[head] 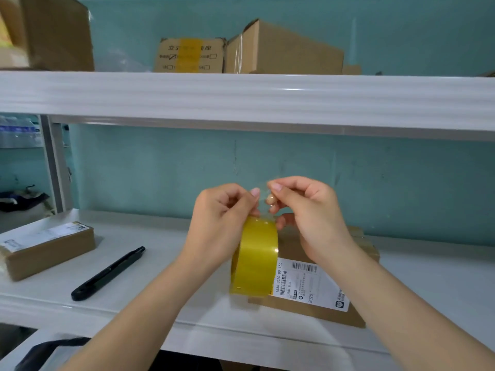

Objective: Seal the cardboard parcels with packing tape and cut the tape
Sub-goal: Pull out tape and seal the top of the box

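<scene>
1. Head view, far left edge of the surface (166, 263): you have a flat left parcel (48, 247) lying closed, with a white label on top. Its long side runs from the left edge toward the back right, and its contents are hidden.
2. Just right of it lies a black cutter (107, 274). Its long axis is diagonal, with the thick end near the front edge and the narrow end pointing to the back right.
3. Your left hand (222, 223) is raised above the middle of the surface with its fingers curled. Thumb and forefinger pinch the loose tape end (263, 199) at the top of the tape roll (254, 261).
4. The yellow roll hangs on edge under that hand, above the near left end of the labelled parcel, with its broad band facing you. You cannot tell what carries its weight.
5. Your right hand (308, 212) is level with the left, and its thumb and forefinger grip the same clear end from the right side.
6. Beneath both hands the labelled parcel (334, 277) lies closed. It appears to run from the front edge toward the back wall, and the label print reads sideways.
7. On the upper shelf (241, 97), from left to right, you see a large carton (59, 30), a printed box (190, 56) with a yellow tape strip and a plain box (284, 49). Their contents are unseen.
</scene>
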### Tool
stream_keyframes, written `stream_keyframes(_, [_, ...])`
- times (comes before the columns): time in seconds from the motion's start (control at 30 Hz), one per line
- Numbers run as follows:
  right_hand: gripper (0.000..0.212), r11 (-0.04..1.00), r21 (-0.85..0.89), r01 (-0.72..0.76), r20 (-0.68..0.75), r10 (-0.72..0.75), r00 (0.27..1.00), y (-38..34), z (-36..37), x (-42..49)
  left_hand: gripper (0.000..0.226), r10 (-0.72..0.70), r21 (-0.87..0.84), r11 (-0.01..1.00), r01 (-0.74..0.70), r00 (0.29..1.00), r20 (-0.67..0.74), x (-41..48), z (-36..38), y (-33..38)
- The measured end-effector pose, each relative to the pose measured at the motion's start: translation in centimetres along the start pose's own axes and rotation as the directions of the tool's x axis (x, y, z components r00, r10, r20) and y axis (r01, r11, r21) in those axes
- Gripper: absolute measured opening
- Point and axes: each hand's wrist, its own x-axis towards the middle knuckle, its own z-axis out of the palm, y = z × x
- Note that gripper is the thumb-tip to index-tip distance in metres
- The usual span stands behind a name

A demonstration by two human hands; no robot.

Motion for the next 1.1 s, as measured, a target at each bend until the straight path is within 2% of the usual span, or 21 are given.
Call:
stream_keyframes(0.13, [0.014,0.990,-0.131,0.047,-0.059,-0.055,0.997,0.7,0.3,-0.2,0.035,0.026,0.102,0.994,-0.027,1.000,0.017,0.1,-0.2,-0.1])
stream_keyframes(0.27, [0.013,0.975,-0.174,0.139,-0.069,-0.153,0.986,0.9,0.8,-0.3,0.032,-0.006,-0.004,1.000,0.005,0.999,-0.052,-0.3,0.1,-0.3])
stream_keyframes(0.33, [0.012,0.965,-0.217,0.145,-0.079,-0.165,0.983,0.8,0.7,-0.1,0.028,-0.033,-0.030,0.999,0.032,0.999,-0.042,-0.5,0.3,-0.4])
stream_keyframes(0.43, [0.012,0.975,-0.206,0.085,-0.080,-0.103,0.991,0.6,0.3,0.5,0.020,-0.005,0.108,0.994,0.010,0.999,-0.045,-1.3,0.8,-0.6])
stream_keyframes(0.47, [0.013,0.978,-0.198,0.066,-0.078,-0.083,0.993,0.4,0.2,0.7,0.032,0.010,0.183,0.983,0.008,0.995,-0.101,-1.5,0.8,-0.7])
stream_keyframes(0.53, [0.014,0.985,-0.169,0.044,-0.096,-0.061,0.993,-0.1,-0.2,1.3,0.055,0.027,0.174,0.985,0.004,0.984,-0.175,-1.8,0.4,-0.6])
stream_keyframes(0.6, [0.014,0.993,-0.113,0.026,-0.124,-0.040,0.991,-0.6,-0.3,1.7,0.055,0.007,0.120,0.993,0.005,0.995,-0.101,-1.9,0.0,-0.3])
stream_keyframes(0.7, [0.016,0.996,-0.082,-0.023,-0.139,0.011,0.990,-0.9,-0.2,1.8,0.056,-0.157,0.109,0.983,0.150,0.986,0.050,-1.8,-0.2,-0.4])
stream_keyframes(0.77, [0.018,0.996,-0.045,-0.077,-0.132,0.071,0.989,-1.1,-0.2,1.8,0.051,-0.314,-0.019,0.944,0.328,0.918,0.240,-1.4,-0.5,-0.8])
stream_keyframes(0.8, [0.018,0.993,-0.022,-0.114,-0.118,0.110,0.987,-1.2,-0.4,1.9,0.047,-0.347,-0.074,0.914,0.398,0.864,0.364,-1.3,-0.9,-0.9])
stream_keyframes(0.87, [0.015,0.980,0.020,-0.199,-0.058,0.200,0.978,-1.5,-1.0,2.0,0.042,-0.315,-0.166,0.874,0.457,0.793,0.522,-1.3,-1.6,-1.1])
stream_keyframes(0.97, [0.009,0.948,-0.045,-0.316,0.047,0.318,0.947,-1.7,-2.1,2.0,0.040,-0.291,-0.175,0.888,0.424,0.816,0.499,-0.7,-2.4,-1.1])
stream_keyframes(1.03, [0.007,0.912,-0.106,-0.397,0.074,0.405,0.911,-1.7,-2.7,2.1,0.040,-0.270,-0.068,0.937,0.342,0.835,0.480,0.3,-2.9,-0.4])
stream_keyframes(1.1, [0.009,0.872,-0.131,-0.472,0.078,0.484,0.872,-1.9,-3.2,2.4,0.037,-0.251,0.062,0.965,0.256,0.824,0.508,1.6,-3.4,0.7])
